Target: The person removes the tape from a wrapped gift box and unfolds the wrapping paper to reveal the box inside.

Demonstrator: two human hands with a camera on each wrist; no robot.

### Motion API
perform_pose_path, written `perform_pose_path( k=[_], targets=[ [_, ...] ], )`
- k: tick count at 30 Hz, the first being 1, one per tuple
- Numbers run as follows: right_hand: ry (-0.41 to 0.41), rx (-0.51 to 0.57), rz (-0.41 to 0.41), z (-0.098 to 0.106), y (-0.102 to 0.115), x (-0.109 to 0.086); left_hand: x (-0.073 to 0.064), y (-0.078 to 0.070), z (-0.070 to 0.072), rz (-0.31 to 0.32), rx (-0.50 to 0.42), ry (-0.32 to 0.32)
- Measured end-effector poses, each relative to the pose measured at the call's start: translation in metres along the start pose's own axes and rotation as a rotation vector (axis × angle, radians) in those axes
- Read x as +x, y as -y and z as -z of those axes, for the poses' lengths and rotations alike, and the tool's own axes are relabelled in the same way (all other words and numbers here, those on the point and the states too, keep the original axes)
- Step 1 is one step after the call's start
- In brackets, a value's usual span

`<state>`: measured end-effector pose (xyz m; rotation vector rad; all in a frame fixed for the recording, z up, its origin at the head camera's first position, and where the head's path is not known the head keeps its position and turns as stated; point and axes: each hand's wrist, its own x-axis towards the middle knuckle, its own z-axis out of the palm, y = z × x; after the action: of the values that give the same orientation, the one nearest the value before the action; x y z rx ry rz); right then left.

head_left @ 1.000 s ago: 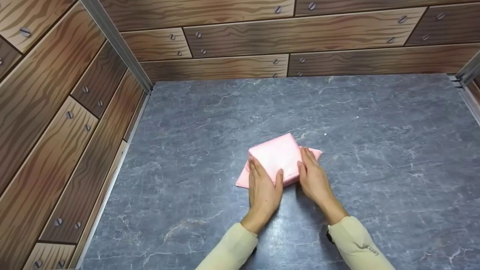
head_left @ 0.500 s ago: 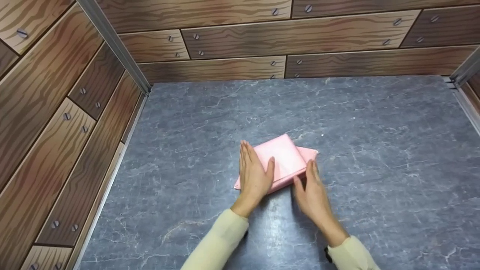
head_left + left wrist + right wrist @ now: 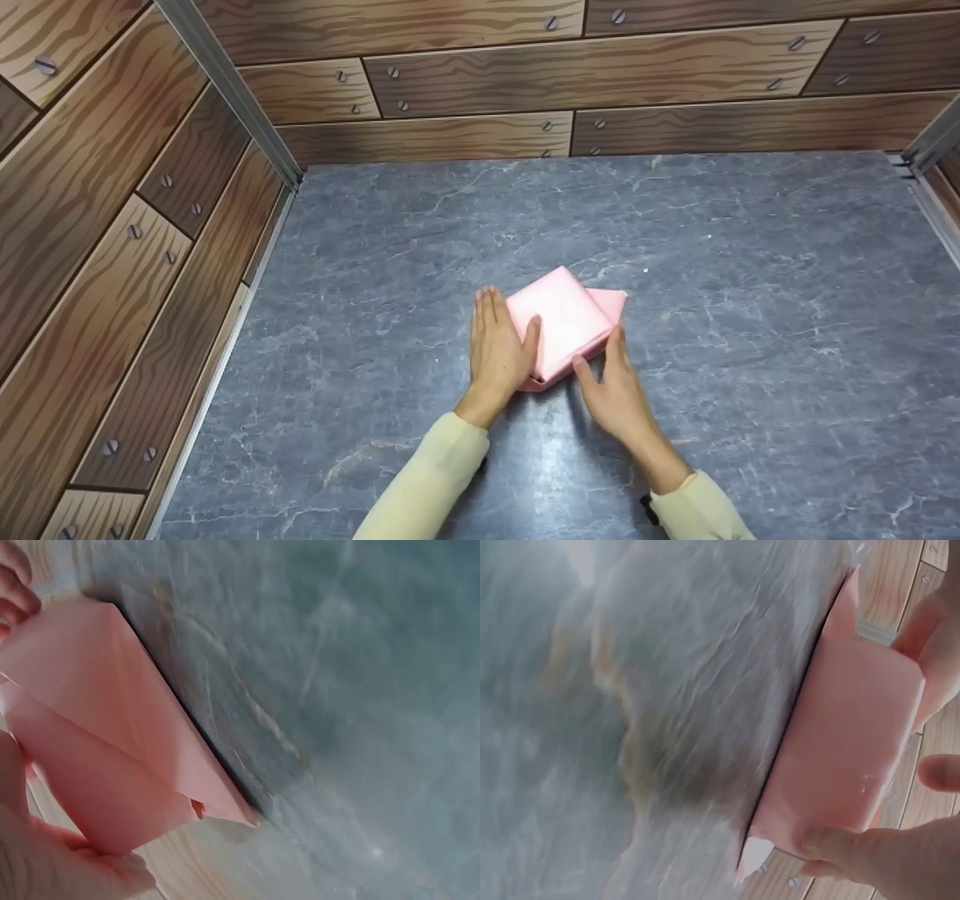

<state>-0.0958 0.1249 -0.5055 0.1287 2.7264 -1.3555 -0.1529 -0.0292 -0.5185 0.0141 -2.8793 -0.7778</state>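
Observation:
A box-shaped packet in pink wrapping paper (image 3: 561, 319) lies on the dark table between both hands. My left hand (image 3: 495, 352) lies with straight fingers along its left side, the thumb over the top edge. At the near right edge my right hand (image 3: 622, 397) touches the packet with extended fingers and thumb. A pointed paper flap (image 3: 613, 298) sticks out past its right end. In the left wrist view, folded paper with a slanting overlap (image 3: 112, 750) covers the left end. The right wrist view shows a smooth side (image 3: 840, 742), with fingertips pressing near its corner.
The grey marbled tabletop (image 3: 375, 262) surrounds the packet. Wood-patterned panels (image 3: 465, 75) stand at the back and left, joined by a metal corner post (image 3: 232, 97). Small white specks (image 3: 645, 270) dot the table.
The left hand has moved from the near left edge out along the left side, covering the left flap. The right hand has slid nearer along the right edge. The packet has turned slightly.

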Motion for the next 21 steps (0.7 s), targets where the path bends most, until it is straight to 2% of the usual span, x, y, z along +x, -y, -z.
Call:
perform_pose_path(
  k=[8,17,21],
  targets=[
    [0.006,0.005,0.016,0.006,-0.005,0.017,-0.024,-0.005,-0.002,-0.015,0.164,-0.099],
    [-0.036,0.011,0.091,0.005,-0.014,0.033,-0.047,-0.016,-0.005,-0.026,0.272,-0.128],
    [-0.030,0.000,0.128,0.006,-0.019,0.040,-0.058,-0.021,-0.005,-0.031,0.338,-0.114]
  ],
)
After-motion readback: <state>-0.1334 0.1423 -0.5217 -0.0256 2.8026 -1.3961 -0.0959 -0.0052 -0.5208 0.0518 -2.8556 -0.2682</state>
